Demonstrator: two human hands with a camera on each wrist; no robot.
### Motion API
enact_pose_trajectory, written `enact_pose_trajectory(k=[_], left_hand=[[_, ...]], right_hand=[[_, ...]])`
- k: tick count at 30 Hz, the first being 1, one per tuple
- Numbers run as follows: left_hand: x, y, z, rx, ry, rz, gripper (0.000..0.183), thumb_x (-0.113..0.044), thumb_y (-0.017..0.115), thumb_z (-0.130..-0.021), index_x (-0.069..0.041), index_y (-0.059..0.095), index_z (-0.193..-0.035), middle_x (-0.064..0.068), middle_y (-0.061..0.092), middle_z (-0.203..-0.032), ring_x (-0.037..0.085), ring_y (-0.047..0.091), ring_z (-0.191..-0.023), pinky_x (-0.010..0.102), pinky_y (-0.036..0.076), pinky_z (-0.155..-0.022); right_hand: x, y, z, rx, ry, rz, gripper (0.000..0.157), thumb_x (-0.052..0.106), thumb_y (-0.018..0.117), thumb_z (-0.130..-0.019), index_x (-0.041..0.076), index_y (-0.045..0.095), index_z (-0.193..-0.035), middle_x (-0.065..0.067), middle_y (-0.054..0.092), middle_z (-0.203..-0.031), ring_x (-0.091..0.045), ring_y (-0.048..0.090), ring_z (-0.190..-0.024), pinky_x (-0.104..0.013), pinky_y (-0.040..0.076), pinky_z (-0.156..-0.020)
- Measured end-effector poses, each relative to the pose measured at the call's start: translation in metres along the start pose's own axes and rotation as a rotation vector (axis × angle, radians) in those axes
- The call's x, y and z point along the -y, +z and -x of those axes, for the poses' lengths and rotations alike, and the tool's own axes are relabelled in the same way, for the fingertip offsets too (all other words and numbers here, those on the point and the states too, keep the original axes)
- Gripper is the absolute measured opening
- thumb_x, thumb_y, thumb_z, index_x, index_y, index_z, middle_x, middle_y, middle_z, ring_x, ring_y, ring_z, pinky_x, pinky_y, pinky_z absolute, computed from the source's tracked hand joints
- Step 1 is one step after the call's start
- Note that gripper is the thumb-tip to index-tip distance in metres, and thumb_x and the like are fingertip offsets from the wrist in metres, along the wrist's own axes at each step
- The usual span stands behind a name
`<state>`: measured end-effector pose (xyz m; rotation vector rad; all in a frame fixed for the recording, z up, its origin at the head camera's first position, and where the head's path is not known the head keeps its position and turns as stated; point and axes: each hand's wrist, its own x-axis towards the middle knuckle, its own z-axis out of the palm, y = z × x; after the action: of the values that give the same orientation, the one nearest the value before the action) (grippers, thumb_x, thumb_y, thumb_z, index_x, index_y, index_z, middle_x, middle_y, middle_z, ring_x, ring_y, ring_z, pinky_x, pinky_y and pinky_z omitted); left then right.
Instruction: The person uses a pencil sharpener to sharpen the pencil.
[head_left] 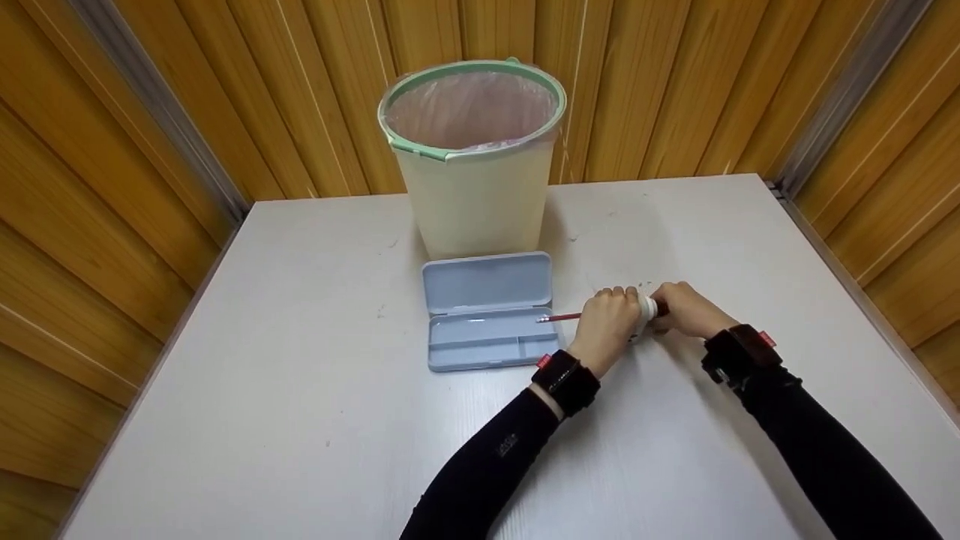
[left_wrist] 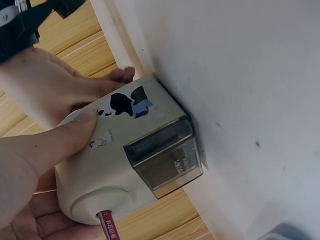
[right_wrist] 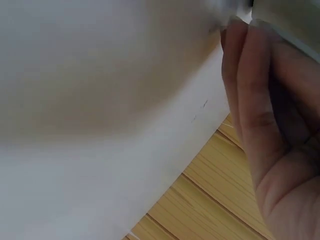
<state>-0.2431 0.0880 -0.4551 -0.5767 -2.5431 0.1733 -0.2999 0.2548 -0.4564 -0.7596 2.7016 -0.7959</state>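
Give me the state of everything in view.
Pale-blue rectangular pencil case: open
Off-white boxy sharpener: held
Slim dark-red pencil: inserted in the sharpener
Tall cream plastic bin: upright, lined
Left grip: holding the sharpener
Right grip: curled at the sharpener's end, hold unclear

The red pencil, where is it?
In the head view, the red pencil pokes left from the left hand, its end over the right of the blue case.

A white table (head_left: 300,315) bears a bin (head_left: 480,206), pencil case (head_left: 487,283) and sharpener (left_wrist: 85,170).
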Motion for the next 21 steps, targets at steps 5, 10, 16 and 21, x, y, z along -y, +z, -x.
enact_pose_trajectory(k=[5, 10, 16, 21], left_hand=[[0.002, 0.0, -0.002, 0.0, -0.013, -0.012, 0.013, -0.016, 0.063, -0.088, -0.016, 0.071, -0.098, -0.006, 0.071, -0.083, 0.006, 0.065, -0.07, 0.019, 0.053, -0.06], [0.003, -0.001, -0.002, 0.007, -0.031, -0.015, 0.011, -0.016, 0.06, -0.089, -0.017, 0.07, -0.095, -0.006, 0.071, -0.081, 0.006, 0.065, -0.07, 0.019, 0.053, -0.06], [-0.001, 0.0, -0.002, 0.0, -0.032, -0.039, 0.012, -0.015, 0.059, -0.089, -0.019, 0.07, -0.091, -0.008, 0.069, -0.078, 0.005, 0.063, -0.067, 0.018, 0.051, -0.057], [-0.005, -0.001, -0.003, 0.009, -0.021, -0.044, 0.013, -0.014, 0.059, -0.089, -0.018, 0.071, -0.092, -0.008, 0.069, -0.078, 0.005, 0.063, -0.067, 0.018, 0.051, -0.057]], right_hand=[[-0.002, 0.0, 0.005, 0.047, 0.02, -0.1, 0.011, -0.001, 0.074, -0.081, -0.009, 0.071, -0.088, -0.019, 0.074, -0.079, -0.018, 0.07, -0.065, -0.018, 0.053, -0.063], [0.002, -0.001, 0.003, 0.059, 0.028, -0.045, 0.009, 0.001, 0.076, -0.08, -0.007, 0.072, -0.084, -0.015, 0.074, -0.075, -0.011, 0.065, -0.062, -0.017, 0.048, -0.061], [0.004, -0.003, 0.011, 0.085, 0.053, -0.051, 0.009, 0.002, 0.078, -0.078, -0.005, 0.072, -0.08, -0.013, 0.073, -0.072, -0.01, 0.064, -0.06, -0.019, 0.049, -0.059], [0.005, -0.006, 0.019, 0.111, 0.047, -0.067, 0.005, -0.001, 0.075, -0.079, -0.005, 0.072, -0.08, -0.015, 0.073, -0.073, -0.013, 0.067, -0.06, -0.022, 0.053, -0.059]])
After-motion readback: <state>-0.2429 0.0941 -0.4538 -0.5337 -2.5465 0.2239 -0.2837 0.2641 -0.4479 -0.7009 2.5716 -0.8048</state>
